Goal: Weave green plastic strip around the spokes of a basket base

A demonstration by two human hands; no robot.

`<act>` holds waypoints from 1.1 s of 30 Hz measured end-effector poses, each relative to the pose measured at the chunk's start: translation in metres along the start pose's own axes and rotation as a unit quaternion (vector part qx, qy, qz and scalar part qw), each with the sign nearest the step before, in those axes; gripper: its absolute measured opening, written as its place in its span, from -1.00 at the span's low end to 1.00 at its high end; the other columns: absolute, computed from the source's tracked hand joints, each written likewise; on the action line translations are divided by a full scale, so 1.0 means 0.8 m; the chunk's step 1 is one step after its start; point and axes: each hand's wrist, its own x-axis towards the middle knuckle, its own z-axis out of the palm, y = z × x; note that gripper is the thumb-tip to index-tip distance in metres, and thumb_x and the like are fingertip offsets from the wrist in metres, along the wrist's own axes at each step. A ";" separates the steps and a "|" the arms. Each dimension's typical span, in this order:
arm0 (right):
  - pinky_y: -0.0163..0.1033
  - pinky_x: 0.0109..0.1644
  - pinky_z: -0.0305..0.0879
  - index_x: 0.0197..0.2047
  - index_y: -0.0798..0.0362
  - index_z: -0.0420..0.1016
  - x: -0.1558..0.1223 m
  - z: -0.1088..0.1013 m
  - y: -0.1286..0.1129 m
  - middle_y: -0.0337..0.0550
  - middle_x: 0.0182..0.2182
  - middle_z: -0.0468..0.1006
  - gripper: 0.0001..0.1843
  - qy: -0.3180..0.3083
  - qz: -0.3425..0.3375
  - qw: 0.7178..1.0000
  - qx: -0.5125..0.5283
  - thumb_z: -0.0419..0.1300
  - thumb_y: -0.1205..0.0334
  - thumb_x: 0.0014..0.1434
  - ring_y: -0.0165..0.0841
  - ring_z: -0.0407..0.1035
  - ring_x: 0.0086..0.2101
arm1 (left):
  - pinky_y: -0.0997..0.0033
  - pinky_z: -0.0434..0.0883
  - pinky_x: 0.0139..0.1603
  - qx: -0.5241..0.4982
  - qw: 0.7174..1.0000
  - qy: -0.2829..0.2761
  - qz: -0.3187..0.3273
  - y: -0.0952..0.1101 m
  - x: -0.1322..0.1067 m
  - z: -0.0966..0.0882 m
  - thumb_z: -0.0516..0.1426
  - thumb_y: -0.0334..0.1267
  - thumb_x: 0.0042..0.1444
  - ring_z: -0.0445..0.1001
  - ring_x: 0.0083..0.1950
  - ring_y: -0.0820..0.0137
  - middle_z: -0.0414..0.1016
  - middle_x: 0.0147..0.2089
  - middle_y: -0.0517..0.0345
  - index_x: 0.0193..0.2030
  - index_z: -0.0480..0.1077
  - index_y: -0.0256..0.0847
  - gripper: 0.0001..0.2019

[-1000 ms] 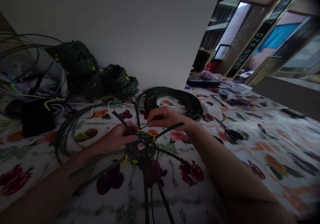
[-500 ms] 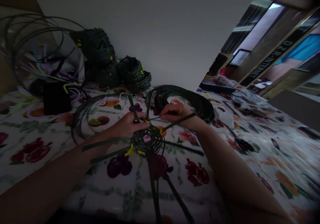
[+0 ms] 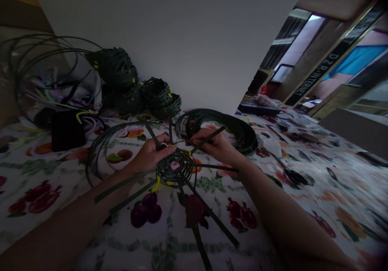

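A round woven base (image 3: 184,173) of dark green strips lies in front of me, with flat spokes fanning out and a pink piece (image 3: 175,165) at its centre. Yellow ties (image 3: 157,183) mark several spots on its rim. My left hand (image 3: 151,153) grips the upper left rim, thumb on top, close to one upright spoke (image 3: 152,133). At the upper right, my right hand (image 3: 216,145) is closed with fingertips pinched on a thin dark strand (image 3: 182,141) by the rim. A spoke (image 3: 209,139) crosses in front of its fingers.
Behind the hands lies a thick coil of dark strips (image 3: 247,135). Finished-looking woven baskets (image 3: 156,93) stand against the white wall (image 3: 182,40). A black box (image 3: 68,130) and loose coloured strips are at left. Small items, including a dark brush-like object (image 3: 295,177), lie at right on the fruit-patterned tablecloth (image 3: 121,242).
The woven base has turned slightly counterclockwise, its lower spokes swinging rightward. My right hand has shifted a little left, closer to the rim. The camera view has tilted slightly upward.
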 end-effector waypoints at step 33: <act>-0.24 -0.17 0.23 -0.39 0.07 0.33 -0.002 -0.005 -0.036 -0.17 -0.38 0.39 -0.86 0.309 -0.078 0.946 -0.062 0.15 0.33 0.22 -0.36 0.28 -0.28 | 0.56 0.43 -0.37 -0.027 0.981 0.190 0.036 0.022 -0.009 -0.001 0.37 -0.12 -0.04 0.49 -0.37 0.44 0.58 -0.36 0.24 -0.21 0.60 -0.09 -0.76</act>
